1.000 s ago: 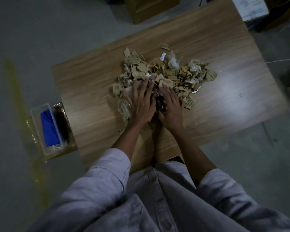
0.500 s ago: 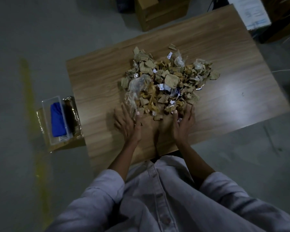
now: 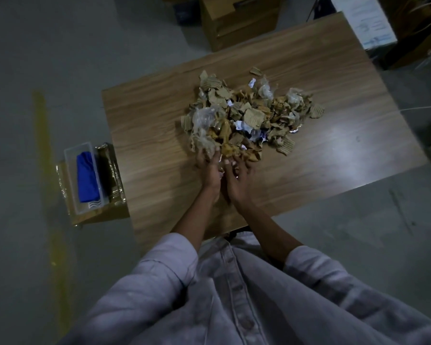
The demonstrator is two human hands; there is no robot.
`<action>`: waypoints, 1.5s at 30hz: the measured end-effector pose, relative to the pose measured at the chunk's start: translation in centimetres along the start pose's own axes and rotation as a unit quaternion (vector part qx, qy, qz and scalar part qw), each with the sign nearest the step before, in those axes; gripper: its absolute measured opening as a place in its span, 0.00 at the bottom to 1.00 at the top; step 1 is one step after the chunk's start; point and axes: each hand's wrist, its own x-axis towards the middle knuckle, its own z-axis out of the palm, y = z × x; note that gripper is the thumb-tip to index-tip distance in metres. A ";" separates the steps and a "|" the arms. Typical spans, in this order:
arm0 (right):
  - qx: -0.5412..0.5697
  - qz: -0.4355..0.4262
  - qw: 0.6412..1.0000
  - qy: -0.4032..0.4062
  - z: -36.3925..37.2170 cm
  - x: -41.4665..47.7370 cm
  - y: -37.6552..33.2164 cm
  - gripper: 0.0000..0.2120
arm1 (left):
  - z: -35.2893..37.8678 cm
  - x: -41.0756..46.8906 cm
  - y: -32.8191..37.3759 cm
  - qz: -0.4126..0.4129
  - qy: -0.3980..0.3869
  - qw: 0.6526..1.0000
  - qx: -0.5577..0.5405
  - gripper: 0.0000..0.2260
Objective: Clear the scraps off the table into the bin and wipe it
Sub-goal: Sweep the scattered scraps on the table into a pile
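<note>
A heap of scraps (image 3: 249, 113), torn corrugated cardboard, crumpled clear plastic and bits of paper, lies on the middle of the wooden table (image 3: 334, 150). My left hand (image 3: 208, 171) and my right hand (image 3: 239, 176) are side by side at the heap's near edge, cupped, with fingers curled into the nearest scraps. A blue cloth (image 3: 86, 179) lies in a clear plastic tray (image 3: 71, 175) on a low cardboard box (image 3: 95, 216) at the table's left end, on the floor. The box shows a dark opening (image 3: 107, 170) next to the tray.
A brown cardboard box (image 3: 237, 21) stands on the floor beyond the table's far edge. A white printed sheet (image 3: 363, 21) lies at the far right corner. A yellow line (image 3: 47, 185) runs along the grey floor on the left.
My hands lay flat on the heap, then slid back and apart to its near edge. Now they have come together and curled into the nearest scraps.
</note>
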 end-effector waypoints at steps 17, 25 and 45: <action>0.087 -0.072 0.991 0.073 -3.5 -0.8 -4.5 0.08 | 1.1 -3.0 2.0 0.170 0.054 0.979 0.104 0.18; 0.052 -0.141 0.982 0.113 -4.7 1.4 -6.6 0.10 | 2.0 0.0 5.4 0.317 0.040 0.926 0.201 0.17; -0.314 -0.275 0.909 -0.009 -4.5 11.8 -1.5 0.26 | 7.2 10.1 3.1 0.384 -0.091 0.580 0.712 0.32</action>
